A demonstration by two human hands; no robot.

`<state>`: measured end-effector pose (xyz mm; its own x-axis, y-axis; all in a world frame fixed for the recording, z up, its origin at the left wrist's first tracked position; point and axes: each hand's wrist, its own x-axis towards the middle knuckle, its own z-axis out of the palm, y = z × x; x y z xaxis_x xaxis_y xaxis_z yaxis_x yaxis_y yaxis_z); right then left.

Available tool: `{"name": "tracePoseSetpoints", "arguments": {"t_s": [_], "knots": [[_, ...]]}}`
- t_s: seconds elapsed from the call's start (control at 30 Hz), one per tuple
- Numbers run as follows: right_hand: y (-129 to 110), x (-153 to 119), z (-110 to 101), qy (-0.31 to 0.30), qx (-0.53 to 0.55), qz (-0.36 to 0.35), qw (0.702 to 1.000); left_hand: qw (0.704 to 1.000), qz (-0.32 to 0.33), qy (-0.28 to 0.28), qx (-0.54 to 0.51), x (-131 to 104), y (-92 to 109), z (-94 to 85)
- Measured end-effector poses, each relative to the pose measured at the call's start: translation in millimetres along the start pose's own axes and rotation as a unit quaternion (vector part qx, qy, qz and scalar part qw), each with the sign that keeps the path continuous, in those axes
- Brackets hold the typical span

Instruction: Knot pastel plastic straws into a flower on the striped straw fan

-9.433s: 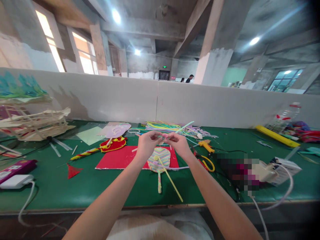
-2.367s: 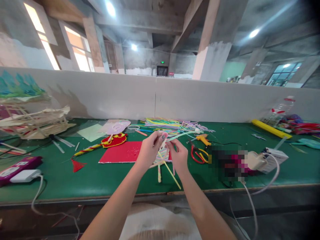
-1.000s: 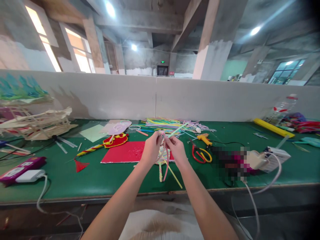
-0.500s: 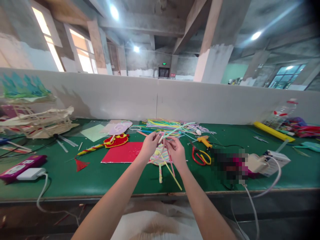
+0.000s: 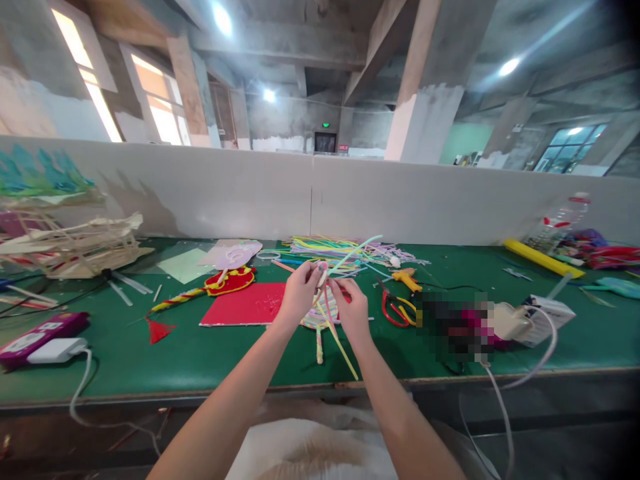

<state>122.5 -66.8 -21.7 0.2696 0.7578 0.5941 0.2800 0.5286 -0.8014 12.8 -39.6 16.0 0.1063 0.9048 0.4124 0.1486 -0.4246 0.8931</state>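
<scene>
Over the table's middle, my left hand (image 5: 300,295) is closed in a pinch around several pastel pipe cleaners gathered into a small bundle. Close beside it, my right hand (image 5: 354,305) has its fingers pinched on the same pipe cleaners. A pale green pipe cleaner (image 5: 358,253) sticks up to the right from the bundle, and a yellow pipe cleaner (image 5: 346,353) hangs down toward the table edge. Below my hands lies a round, pastel-striped fan shape (image 5: 314,321) with a short wrapped handle (image 5: 319,351). My fingers hide part of the bundle and of the fan shape.
Loose pipe cleaners (image 5: 320,247) lie behind my hands. A red board (image 5: 235,308) and a red-and-yellow tasselled piece (image 5: 230,283) are left; red-handled pliers (image 5: 394,312) and a yellow glue gun (image 5: 407,279) are right. Power strips (image 5: 45,337) and cables sit at the sides.
The pale green pipe cleaner now points more steeply upward. The pink strand that hung by my right hand has shifted inward. Both hands keep their pinch, and the view has moved slightly.
</scene>
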Motion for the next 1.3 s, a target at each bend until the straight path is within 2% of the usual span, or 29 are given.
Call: {"name": "tracePoseSetpoints", "arguments": {"t_s": [0.17, 0.33, 0.47, 0.63, 0.77, 0.87, 0.97, 1.1, 1.17, 1.3], "knots": [[2.3, 3.0, -3.2, 0.03, 0.083, 0.066, 0.994, 0.999, 0.015, -0.006, 0.031, -1.6, 4.9, -4.6], [-0.1, 15.2, -10.3, -0.07, 0.201, 0.112, 0.971, 0.991, 0.06, -0.065, 0.097, -2.7, 14.5, -10.8], [-7.0, 21.1, -14.5, -0.079, 0.182, 0.104, 0.975, 0.981, 0.088, -0.099, 0.138, -5.2, 24.5, -11.8], [-9.8, 19.0, -15.0, -0.061, 0.137, 0.116, 0.982, 0.973, 0.1, -0.08, 0.19, -7.6, 31.3, -9.8], [-6.5, 17.3, -12.6, -0.068, 0.183, 0.149, 0.969, 0.971, 0.102, -0.078, 0.2, -8.5, 28.9, -8.6], [-4.2, 22.1, -12.1, -0.096, 0.198, 0.158, 0.963, 0.972, 0.107, -0.08, 0.195, -6.6, 26.7, -9.2], [-3.2, 32.7, -14.6, -0.124, 0.186, 0.132, 0.966, 0.974, 0.12, -0.056, 0.183, 0.3, 26.6, -12.1], [-6.1, 41.6, -20.5, -0.065, 0.112, 0.068, 0.989, 0.981, 0.13, 0.022, 0.142, 13.9, 26.9, -16.6], [-9.4, 39.2, -21.4, -0.067, 0.105, 0.059, 0.99, 0.984, 0.122, 0.047, 0.117, 18.3, 26.3, -16.7], [-13.8, 28.1, -14.6, -0.097, 0.118, 0.066, 0.986, 0.991, 0.104, 0.041, 0.072, 18.5, 24.0, -12.0]]}}
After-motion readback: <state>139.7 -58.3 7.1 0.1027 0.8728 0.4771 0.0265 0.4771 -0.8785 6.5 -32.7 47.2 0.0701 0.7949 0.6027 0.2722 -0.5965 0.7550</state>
